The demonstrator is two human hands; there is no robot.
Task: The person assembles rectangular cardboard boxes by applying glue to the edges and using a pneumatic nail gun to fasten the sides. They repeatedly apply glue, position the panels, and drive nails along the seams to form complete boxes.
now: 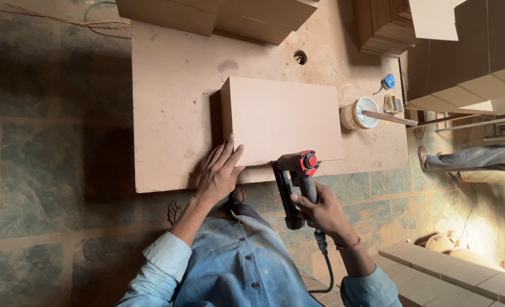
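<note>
Your left hand (pixel 219 170) lies flat with fingers spread, pressing on the near corner of the fibreboard box (pixel 281 120), which sits at the middle of the low work board (pixel 167 113). Your right hand (pixel 321 211) is wrapped tight around the grip of the nail gun (pixel 298 173); its red-capped head meets the box's near edge, at about 3 o'clock from your left hand. The gun's nose is hidden against that edge, so you cannot tell the contact point, and its hose (pixel 325 267) drops behind your sleeve. At 2 o'clock from the box stands a glue tub (pixel 359 112) with a stick across it. A co-worker's leg (pixel 468 158) is cut off at the right border.
</note>
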